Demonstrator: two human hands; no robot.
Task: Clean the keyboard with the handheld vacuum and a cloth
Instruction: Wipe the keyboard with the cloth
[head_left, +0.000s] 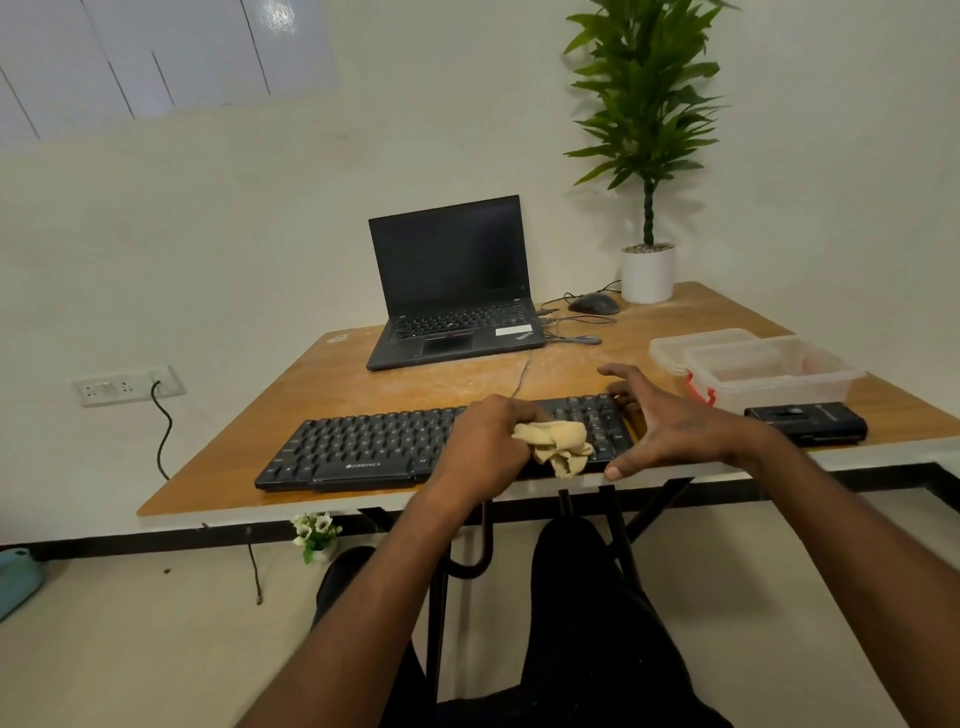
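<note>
The left hand (480, 444) grips the bunched cloth (558, 446) on the keyboard (363, 447) at the desk's six o'clock edge, the right hand (670, 421) spread loose, so wiping looks underway, the vacuum (808, 423) idle at three o'clock.

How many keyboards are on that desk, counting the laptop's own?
2. The black keyboard lies along the desk's near edge under both hands, its right part covered by them and a cloth. The second is built into the open laptop farther back.
</note>
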